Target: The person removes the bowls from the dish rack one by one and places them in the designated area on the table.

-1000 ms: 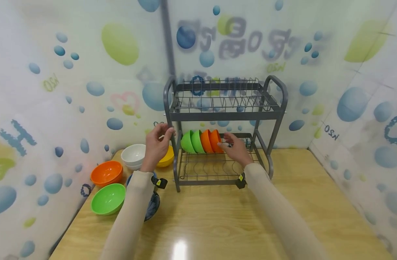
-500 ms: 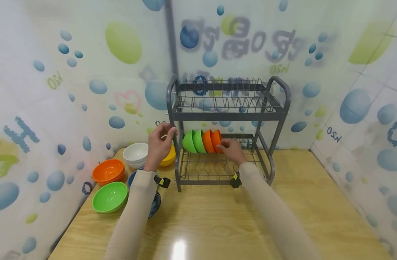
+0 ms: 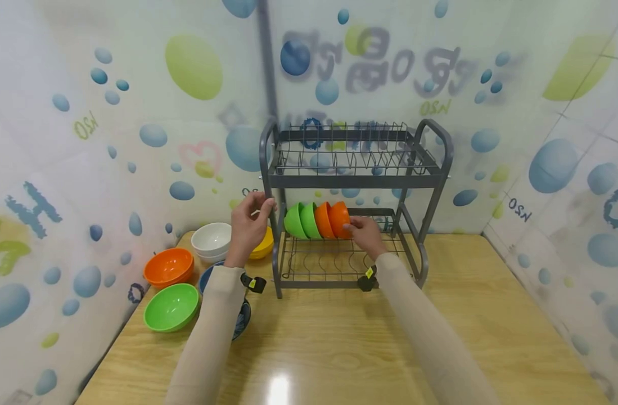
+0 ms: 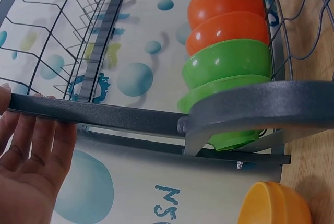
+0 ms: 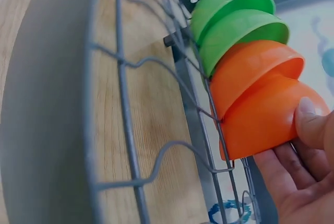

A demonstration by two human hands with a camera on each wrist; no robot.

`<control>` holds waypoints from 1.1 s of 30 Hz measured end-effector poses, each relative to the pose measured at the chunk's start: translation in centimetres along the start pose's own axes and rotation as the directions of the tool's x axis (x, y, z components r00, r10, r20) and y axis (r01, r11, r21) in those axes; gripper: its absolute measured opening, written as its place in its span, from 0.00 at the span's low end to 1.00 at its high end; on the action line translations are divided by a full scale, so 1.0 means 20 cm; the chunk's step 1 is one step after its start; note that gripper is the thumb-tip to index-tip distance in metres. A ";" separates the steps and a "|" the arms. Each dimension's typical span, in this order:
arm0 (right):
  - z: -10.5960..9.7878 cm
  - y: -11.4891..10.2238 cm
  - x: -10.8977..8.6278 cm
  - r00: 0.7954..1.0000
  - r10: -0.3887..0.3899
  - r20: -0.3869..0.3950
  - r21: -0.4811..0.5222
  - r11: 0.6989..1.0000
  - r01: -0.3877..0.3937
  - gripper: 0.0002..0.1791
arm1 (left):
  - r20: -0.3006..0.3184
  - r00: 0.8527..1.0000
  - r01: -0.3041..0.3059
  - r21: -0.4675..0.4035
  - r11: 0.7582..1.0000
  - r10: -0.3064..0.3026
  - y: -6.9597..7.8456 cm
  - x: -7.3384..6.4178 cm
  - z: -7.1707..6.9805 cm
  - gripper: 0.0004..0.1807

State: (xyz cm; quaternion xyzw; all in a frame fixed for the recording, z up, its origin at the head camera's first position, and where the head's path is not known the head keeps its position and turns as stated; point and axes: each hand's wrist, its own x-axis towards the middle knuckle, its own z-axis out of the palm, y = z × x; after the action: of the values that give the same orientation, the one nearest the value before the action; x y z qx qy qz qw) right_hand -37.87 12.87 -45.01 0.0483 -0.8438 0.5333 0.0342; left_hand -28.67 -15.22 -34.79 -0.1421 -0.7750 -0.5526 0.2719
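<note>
A dark two-tier dish rack (image 3: 359,181) stands against the wall. My left hand (image 3: 248,228) holds its left upright; in the left wrist view the fingers of that hand (image 4: 39,153) wrap behind the dark bar. Along the lower tier, two green bowls (image 3: 294,223) and two orange ones lean on their sides in a row. My right hand (image 3: 368,235) pinches the rightmost orange bowl (image 3: 341,220). Up close in the right wrist view, the thumb presses the outside of this orange bowl (image 5: 261,122), while other fingers lie below its edge.
Left of the rack, the wooden table (image 3: 339,349) bears white bowls (image 3: 211,239), a yellow bowl (image 3: 263,245), an orange bowl (image 3: 168,267) and a green bowl (image 3: 172,307). My left forearm partly hides a blue bowl (image 3: 205,277) and a dark patterned bowl (image 3: 244,319).
The right hand has taken hold of the rightmost orange bowl, which has shifted slightly right and turned so more of its outside shows. My left hand keeps its place on the rack.
</note>
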 end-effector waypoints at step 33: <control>-0.21 -0.08 -0.12 0.999 0.054 -0.007 0.254 0.966 -0.050 0.20 | 0.005 1.000 0.022 -0.004 1.000 -0.022 -0.01 0.00 0.00 0.12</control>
State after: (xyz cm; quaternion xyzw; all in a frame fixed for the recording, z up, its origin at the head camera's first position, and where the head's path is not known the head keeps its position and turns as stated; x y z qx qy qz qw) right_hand -35.30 16.07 -42.04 0.0265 -0.7692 0.6381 0.0195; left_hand -28.70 -15.30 -34.92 -0.1355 -0.7759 -0.5568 0.2637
